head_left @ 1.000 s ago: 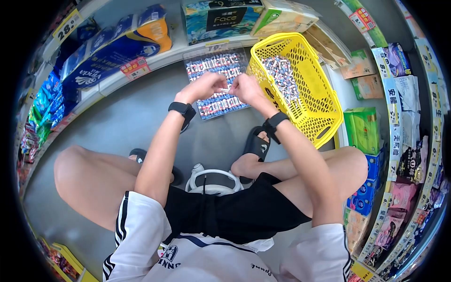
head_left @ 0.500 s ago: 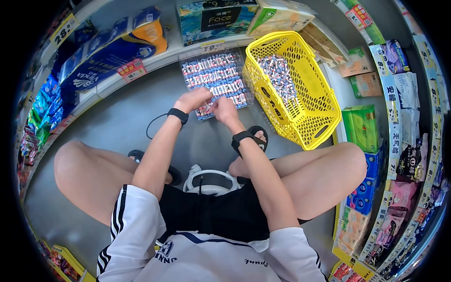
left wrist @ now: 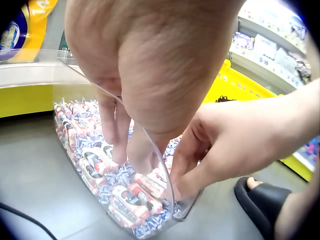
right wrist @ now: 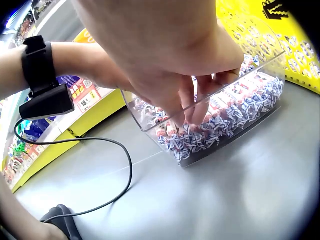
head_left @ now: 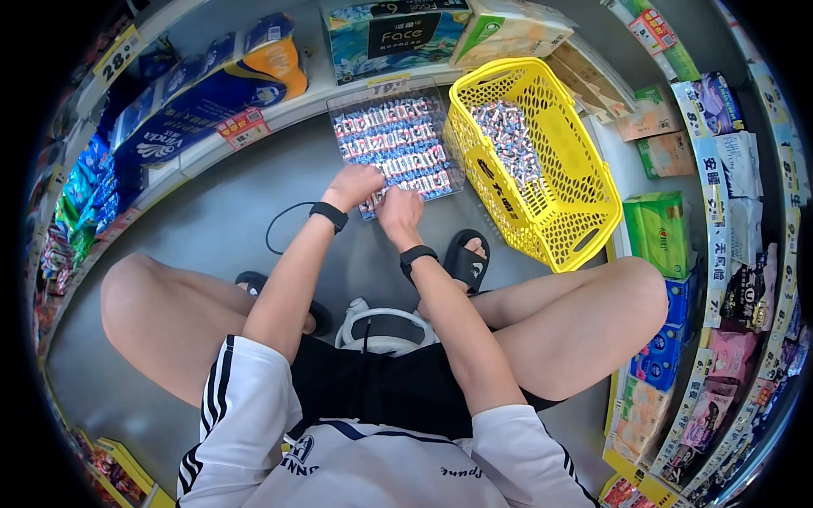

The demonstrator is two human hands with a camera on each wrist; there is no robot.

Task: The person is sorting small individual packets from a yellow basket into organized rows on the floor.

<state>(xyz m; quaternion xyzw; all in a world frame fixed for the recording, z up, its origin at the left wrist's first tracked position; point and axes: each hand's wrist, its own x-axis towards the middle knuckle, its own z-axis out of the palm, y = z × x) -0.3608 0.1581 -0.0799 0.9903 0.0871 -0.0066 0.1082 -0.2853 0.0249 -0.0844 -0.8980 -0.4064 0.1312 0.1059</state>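
A transparent bin (head_left: 394, 135) stands on the floor, with rows of wrapped candies (left wrist: 95, 165) inside. At its near edge in the head view, my left hand (head_left: 356, 186) and right hand (head_left: 400, 212) are side by side. Seen from the left wrist, my left hand (left wrist: 150, 65) reaches down over the bin wall, fingers extended among the candies; my right hand (left wrist: 235, 145) is at the near corner, its fingertips partly hidden. The right wrist view shows my right hand (right wrist: 170, 60) with fairly straight fingers touching the candies (right wrist: 220, 117).
A yellow basket (head_left: 605, 220) holding loose candies stands right of the bin. Tissue packs (head_left: 398, 38) line the shelf behind, and stocked shelves run along both sides. A black cable (right wrist: 127, 170) loops over the floor, and sandals (head_left: 466, 261) are on my feet.
Both hands have come down to the bin's near edge from above its middle. The right hand moved left, away from the basket, and the small piece between the hands is no longer visible.
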